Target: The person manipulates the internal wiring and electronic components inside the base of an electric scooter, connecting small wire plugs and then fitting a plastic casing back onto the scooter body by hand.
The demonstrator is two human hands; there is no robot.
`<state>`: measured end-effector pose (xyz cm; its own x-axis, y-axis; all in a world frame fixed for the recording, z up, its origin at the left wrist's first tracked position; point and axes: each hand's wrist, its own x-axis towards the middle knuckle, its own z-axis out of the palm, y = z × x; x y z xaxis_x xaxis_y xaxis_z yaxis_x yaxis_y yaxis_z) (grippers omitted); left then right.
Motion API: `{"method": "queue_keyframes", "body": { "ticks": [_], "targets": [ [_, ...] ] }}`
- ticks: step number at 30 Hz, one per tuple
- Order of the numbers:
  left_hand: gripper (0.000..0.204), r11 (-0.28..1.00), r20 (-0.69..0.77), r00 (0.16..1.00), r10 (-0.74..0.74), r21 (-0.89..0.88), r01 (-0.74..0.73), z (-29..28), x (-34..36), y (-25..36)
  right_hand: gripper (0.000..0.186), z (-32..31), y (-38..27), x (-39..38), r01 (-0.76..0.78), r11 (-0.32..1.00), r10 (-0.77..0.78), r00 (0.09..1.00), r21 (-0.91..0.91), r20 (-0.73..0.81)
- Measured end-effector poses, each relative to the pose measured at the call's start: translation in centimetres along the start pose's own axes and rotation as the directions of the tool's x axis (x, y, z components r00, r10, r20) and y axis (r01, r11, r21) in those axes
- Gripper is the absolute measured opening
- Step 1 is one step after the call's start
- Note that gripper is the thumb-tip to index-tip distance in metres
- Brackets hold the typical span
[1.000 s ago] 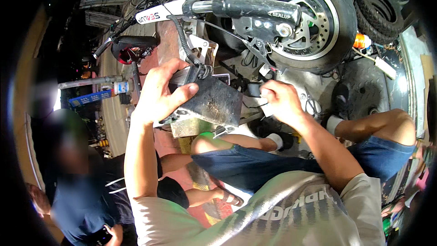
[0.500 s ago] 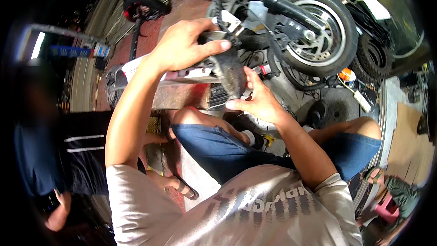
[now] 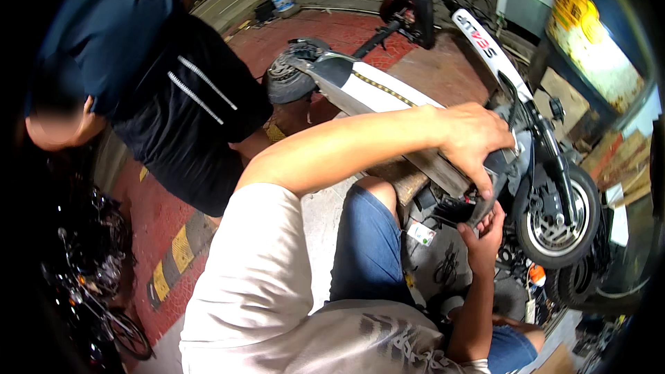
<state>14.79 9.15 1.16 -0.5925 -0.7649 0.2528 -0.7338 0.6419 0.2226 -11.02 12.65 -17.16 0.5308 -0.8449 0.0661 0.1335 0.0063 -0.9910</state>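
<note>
A white and black electric scooter (image 3: 377, 86) lies on its side in front of me, its front wheel (image 3: 587, 194) to the right. A dusty dark-grey curved piece, like a mudguard (image 3: 480, 212), is between my hands near the scooter's front end. My left hand (image 3: 471, 140) reaches over from above, fingers bent round it and thumb pressing its upper part. From below, my right hand (image 3: 487, 235) pinches the lower end between thumb and fingers. Part of the left fingers and the piece's far side are hidden.
Beside me on the left stands a person in black shorts (image 3: 187, 104). A second dark wheel (image 3: 407, 15) lies beyond the scooter. Loose tyres (image 3: 575, 284), an orange-and-white container (image 3: 537, 275) and a small white packet (image 3: 420, 233) are on the ground. Parked bikes (image 3: 90, 284) stand lower left.
The view has swung to the left, so the scooter and my hands now appear farther right. Both hands keep hold of the dark curved piece, which now shows less.
</note>
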Motion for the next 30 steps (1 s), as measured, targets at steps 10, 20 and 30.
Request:
{"method": "queue_keyframes", "body": {
  "ticks": [10,20,30],
  "targets": [
    [0.105,0.978,0.008,0.978,-0.209,-0.001,0.209,-2.4,-5.2,-1.2,0.111,0.6,0.2,0.2,-0.047,0.993,0.046,0.999,-0.104,-0.009],
    [0.103,0.976,-0.231,0.962,-0.149,0.125,0.181,0.8,-8.1,-1.9,0.074,1.9,-2.9,0.3,-0.150,0.981,0.141,0.987,0.118,0.081],
    [0.106,0.891,-0.325,0.880,-0.346,0.180,0.417,2.2,-6.4,0.5,0.074,2.6,-4.1,0.0,-0.200,0.967,0.188,0.978,0.157,0.089]
  ]
}}
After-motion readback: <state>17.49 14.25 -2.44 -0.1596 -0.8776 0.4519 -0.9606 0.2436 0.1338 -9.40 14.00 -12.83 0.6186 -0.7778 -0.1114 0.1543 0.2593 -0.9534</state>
